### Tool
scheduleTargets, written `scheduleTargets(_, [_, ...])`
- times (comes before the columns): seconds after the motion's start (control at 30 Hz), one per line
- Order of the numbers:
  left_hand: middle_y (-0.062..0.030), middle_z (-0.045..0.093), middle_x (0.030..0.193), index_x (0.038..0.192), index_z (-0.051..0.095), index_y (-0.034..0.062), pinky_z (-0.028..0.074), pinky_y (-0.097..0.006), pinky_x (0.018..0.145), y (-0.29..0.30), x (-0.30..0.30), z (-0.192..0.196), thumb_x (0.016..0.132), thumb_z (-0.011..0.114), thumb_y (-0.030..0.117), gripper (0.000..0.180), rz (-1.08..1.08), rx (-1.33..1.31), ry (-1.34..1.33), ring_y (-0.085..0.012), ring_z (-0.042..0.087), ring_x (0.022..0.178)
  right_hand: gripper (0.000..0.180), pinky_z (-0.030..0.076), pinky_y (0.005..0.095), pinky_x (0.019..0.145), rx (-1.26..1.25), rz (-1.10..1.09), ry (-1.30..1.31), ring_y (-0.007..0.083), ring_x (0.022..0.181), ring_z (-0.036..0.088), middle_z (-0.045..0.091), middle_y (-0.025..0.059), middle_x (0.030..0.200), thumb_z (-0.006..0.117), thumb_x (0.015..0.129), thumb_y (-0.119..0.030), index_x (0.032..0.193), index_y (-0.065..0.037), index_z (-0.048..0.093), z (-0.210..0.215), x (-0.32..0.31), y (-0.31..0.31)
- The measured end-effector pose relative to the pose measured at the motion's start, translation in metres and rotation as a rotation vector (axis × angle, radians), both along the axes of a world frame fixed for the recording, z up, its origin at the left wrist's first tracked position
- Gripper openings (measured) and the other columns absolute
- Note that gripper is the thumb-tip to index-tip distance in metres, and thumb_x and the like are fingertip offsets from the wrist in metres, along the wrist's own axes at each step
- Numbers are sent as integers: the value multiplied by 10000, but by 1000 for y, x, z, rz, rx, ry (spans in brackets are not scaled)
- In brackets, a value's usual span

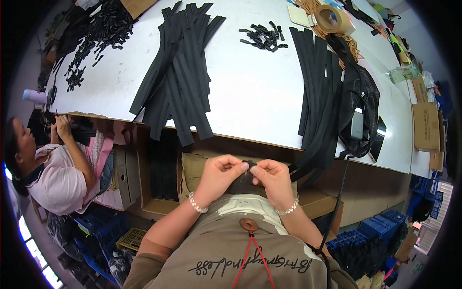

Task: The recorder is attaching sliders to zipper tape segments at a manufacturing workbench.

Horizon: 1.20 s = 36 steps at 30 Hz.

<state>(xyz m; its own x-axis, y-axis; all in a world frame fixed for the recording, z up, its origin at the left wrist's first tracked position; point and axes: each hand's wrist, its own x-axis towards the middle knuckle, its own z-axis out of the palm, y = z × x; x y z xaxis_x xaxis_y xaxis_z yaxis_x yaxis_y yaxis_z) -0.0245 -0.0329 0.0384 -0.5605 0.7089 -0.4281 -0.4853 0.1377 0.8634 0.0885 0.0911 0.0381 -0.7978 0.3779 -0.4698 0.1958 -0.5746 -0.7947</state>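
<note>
Currently both hands, left hand (219, 168) and right hand (272, 174), pinch one black zipper strip (246, 180); two strip piles (180, 72) on the table (255, 91) apparently await handling.

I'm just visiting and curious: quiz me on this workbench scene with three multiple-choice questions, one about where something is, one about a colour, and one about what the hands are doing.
1. Where does the roll of tape lie?
A. On the far right part of the table
B. On the floor by the blue crates
C. In the person's lap

2. What colour are the long strips piled on the table?
A. White
B. Black
C. Red

3. How are the person's two hands placed?
A. Flat on the table, apart
B. Close together below the table edge, pinching a small black piece
C. Hanging empty at the sides

Answers:
1. A: the roll of tape sits on the white table at its far right end.
2. B: the long strips are all black.
3. B: the left hand and right hand meet, fingertips gripping the small black piece.
</note>
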Motion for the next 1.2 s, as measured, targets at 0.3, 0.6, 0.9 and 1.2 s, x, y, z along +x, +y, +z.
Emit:
scheduleTargets(0.3, [-50,657,771,864,643,-26,474,-181,583,29,3,-27,848,638,98,125,208,31,-142,-57,588,650,129,451,208,594,-134,-219,-7,82,638,542,607,26,765,618,852,-77,942,14,608,-24,-14,9])
scheduleTargets(0.6, [-56,655,789,918,633,-32,482,-188,597,34,6,-34,856,624,93,140,293,36,-168,-72,598,667,116,450,208,596,-114,-267,-8,80,635,538,603,22,762,625,841,-60,930,13,611,-31,-20,11])
scheduleTargets(0.9, [-48,652,803,917,635,-26,493,-199,620,35,10,-32,866,607,79,121,317,79,-212,-78,600,685,74,441,203,574,-92,-312,18,78,609,534,611,27,728,618,837,-43,869,23,623,-34,-22,11])
scheduleTargets(1.2, [-64,657,819,926,625,-33,499,-196,639,35,13,-34,860,610,62,117,356,56,-231,-81,605,701,57,436,206,603,-121,-267,38,78,640,544,627,28,765,588,852,-54,853,-9,623,-34,-21,11])
